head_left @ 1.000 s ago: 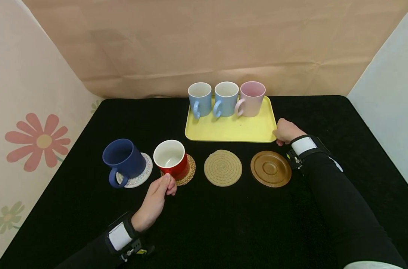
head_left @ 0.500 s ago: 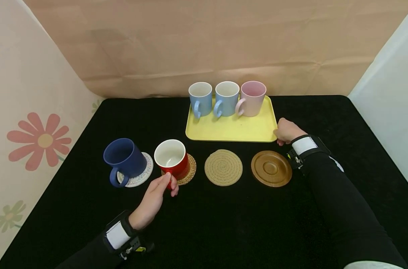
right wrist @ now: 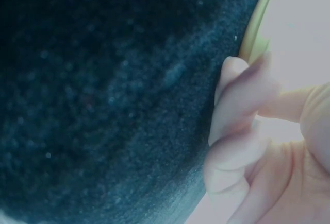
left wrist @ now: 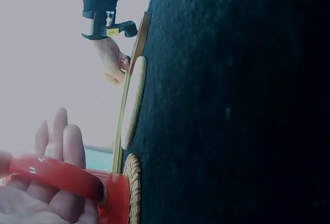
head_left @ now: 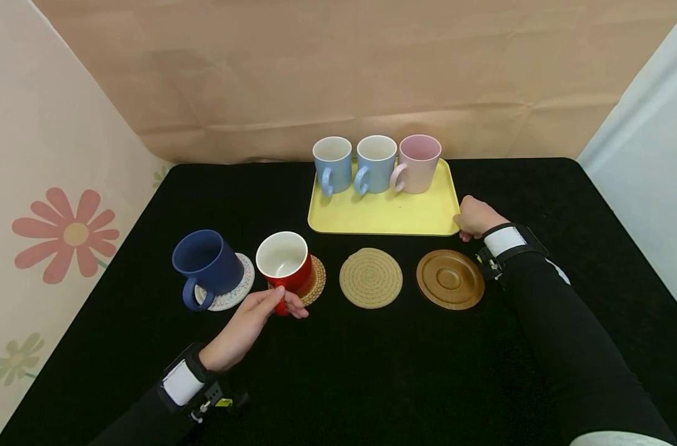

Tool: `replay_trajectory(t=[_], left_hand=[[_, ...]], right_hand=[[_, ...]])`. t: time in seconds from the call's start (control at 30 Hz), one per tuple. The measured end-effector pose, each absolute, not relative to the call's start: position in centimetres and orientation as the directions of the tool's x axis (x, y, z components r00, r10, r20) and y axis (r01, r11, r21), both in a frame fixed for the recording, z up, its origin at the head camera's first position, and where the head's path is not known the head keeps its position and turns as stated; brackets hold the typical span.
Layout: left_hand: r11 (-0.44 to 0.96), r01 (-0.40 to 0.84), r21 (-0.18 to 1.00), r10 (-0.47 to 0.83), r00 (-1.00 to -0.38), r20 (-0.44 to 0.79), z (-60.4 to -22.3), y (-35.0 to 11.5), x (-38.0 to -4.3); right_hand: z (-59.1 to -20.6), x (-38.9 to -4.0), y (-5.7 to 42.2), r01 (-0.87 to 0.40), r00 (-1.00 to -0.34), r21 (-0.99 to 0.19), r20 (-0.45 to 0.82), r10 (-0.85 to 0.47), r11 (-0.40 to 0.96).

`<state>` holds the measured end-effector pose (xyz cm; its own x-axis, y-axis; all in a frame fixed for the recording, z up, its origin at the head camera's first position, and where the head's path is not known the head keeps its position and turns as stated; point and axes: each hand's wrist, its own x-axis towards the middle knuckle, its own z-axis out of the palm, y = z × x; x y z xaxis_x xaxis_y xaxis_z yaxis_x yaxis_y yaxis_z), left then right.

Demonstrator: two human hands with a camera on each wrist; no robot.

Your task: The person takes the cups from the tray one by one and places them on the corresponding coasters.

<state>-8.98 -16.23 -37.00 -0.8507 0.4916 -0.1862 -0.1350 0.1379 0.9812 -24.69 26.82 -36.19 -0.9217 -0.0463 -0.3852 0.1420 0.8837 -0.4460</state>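
In the head view a red mug (head_left: 291,265) with a white inside stands on a woven coaster (head_left: 317,282). My left hand (head_left: 254,317) is at its handle, thumb tip on top. The left wrist view shows the fingers (left wrist: 71,144) stretched out straight behind the red handle (left wrist: 56,175). My right hand (head_left: 477,218) grips the right front corner of a yellow tray (head_left: 371,220), fingers curled at its rim, as the right wrist view also shows. Two light blue mugs (head_left: 376,167) and a pink mug (head_left: 417,166) stand along the tray's back.
A dark blue mug (head_left: 207,263) sits on a patterned white coaster (head_left: 243,291) at the left. Right of the red mug lie a round straw coaster (head_left: 370,278) and a brown wooden coaster (head_left: 449,280). Brown paper (head_left: 360,74) hangs behind the black table (head_left: 394,371).
My left hand's fingers have loosened from a curl round the red mug's handle and straightened to the right; its wrist has shifted slightly left. The right hand and the tray have stayed put.
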Motion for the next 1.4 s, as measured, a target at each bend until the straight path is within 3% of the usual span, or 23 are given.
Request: replay_trajectory(t=[0.27,0.67,0.9,1.0,1.17,1.3,1.4], left_hand=[[0.139,-0.028,0.990,0.530,-0.842,-0.098,-37.4,-16.2,-9.1],[0.141,-0.016,0.990,0.531,-0.842,-0.090,-37.3,-16.0,-9.1],[0.276,-0.012,0.961,0.484,-0.862,-0.149,-36.8,-16.5,-9.4],[0.465,0.101,0.880,0.426,-0.897,-0.122,-35.9,-17.0,-9.5],[0.731,0.290,0.618,0.335,-0.941,0.044,-32.8,-17.1,-9.8],[0.750,0.380,0.541,0.341,-0.923,0.175,-30.0,-16.3,-11.0],[0.732,0.392,0.556,0.356,-0.917,0.178,-28.1,-15.0,-12.9]], right_hand=[[-36.2,-24.7,26.8,0.141,-0.921,-0.449,-0.387,-0.050,0.882],[-36.2,-24.6,26.9,0.153,-0.921,-0.447,-0.388,-0.037,0.881],[-36.0,-24.5,26.7,0.150,-0.921,-0.448,-0.387,-0.040,0.881],[-36.0,-24.5,26.6,0.144,-0.922,-0.452,-0.384,-0.046,0.880],[-36.0,-24.5,26.6,0.142,-0.923,-0.453,-0.381,-0.047,0.880],[-36.1,-24.6,26.7,0.145,-0.925,-0.453,-0.378,-0.042,0.880],[-36.3,-24.5,26.9,0.146,-0.925,-0.455,-0.377,-0.041,0.878]])
